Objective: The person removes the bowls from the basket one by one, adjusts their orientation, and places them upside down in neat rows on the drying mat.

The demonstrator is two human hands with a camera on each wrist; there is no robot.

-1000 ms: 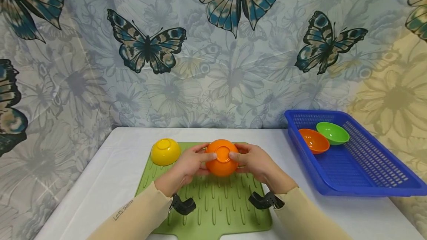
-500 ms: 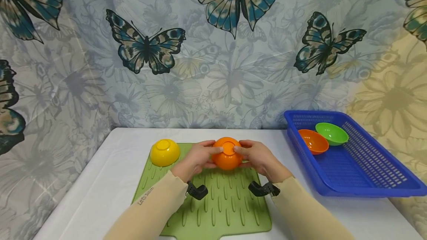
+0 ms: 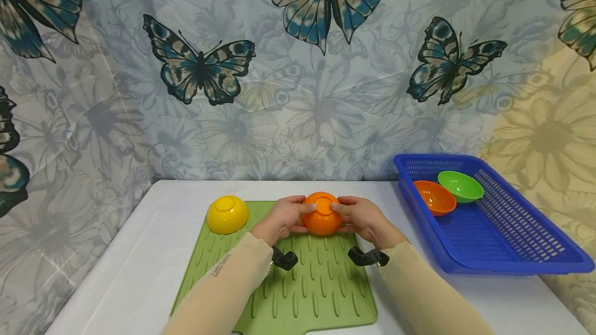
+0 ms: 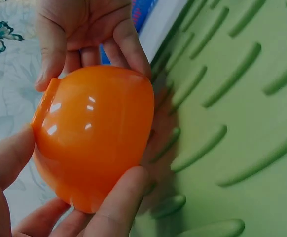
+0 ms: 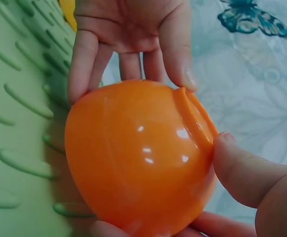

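An orange bowl point(image 3: 322, 223) is upside down between both hands, at the far right part of the green drying mat point(image 3: 304, 288). My left hand point(image 3: 282, 217) grips its left side, thumb by the foot ring and fingers spread along the wall and rim. On the other side, my right hand point(image 3: 366, 217) holds it the same way. Both wrist views show the bowl's glossy wall point(image 4: 94, 123) close beside the mat, with the thumbs at the raised foot ring point(image 5: 195, 116). The bowl's inside is hidden. Left of the hands, a yellow bowl point(image 3: 227, 215) sits upside down on the mat's far left corner.
A blue perforated basket point(image 3: 479, 262) stands on the right of the white-covered table point(image 3: 121, 252). Inside it, toward the back, lie another orange bowl point(image 3: 435, 198) and a green bowl point(image 3: 461, 186), both upright. A butterfly-print cloth point(image 3: 321, 118) hangs behind the table.
Both hands have carried the orange bowl a little to the right and slightly farther back over the mat. The left forearm has swung right. Both hands keep their grip.
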